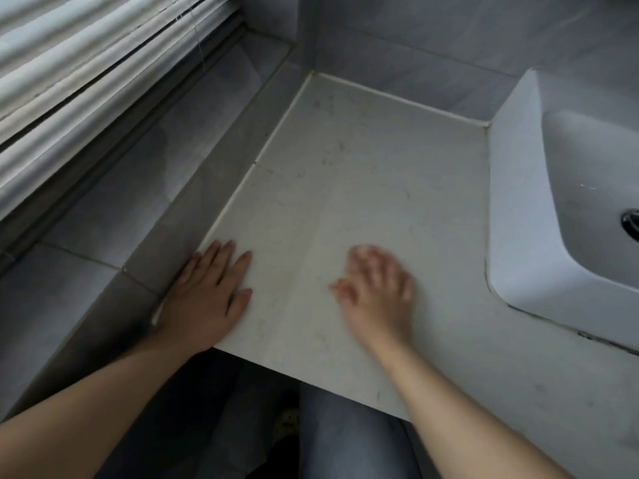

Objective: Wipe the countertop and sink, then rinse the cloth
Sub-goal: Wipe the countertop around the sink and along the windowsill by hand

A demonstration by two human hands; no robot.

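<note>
The pale speckled countertop (359, 174) fills the middle of the view. My left hand (207, 292) lies flat on its near left corner, palm down, fingers together and pointing away from me. My right hand (377, 288) is over the countertop's near middle, blurred, fingers spread and slightly curled, with nothing visible in it. No cloth is in view. The white rectangular vessel sink (518, 216) stands on the countertop at the right, its dark drain (631, 224) cut off by the frame edge.
A grey tiled window ledge (145, 188) runs along the left of the countertop, a step higher, under white blinds (86, 70). Grey tiled wall (432, 39) closes the back. The counter's front edge is near my legs in jeans (345, 440).
</note>
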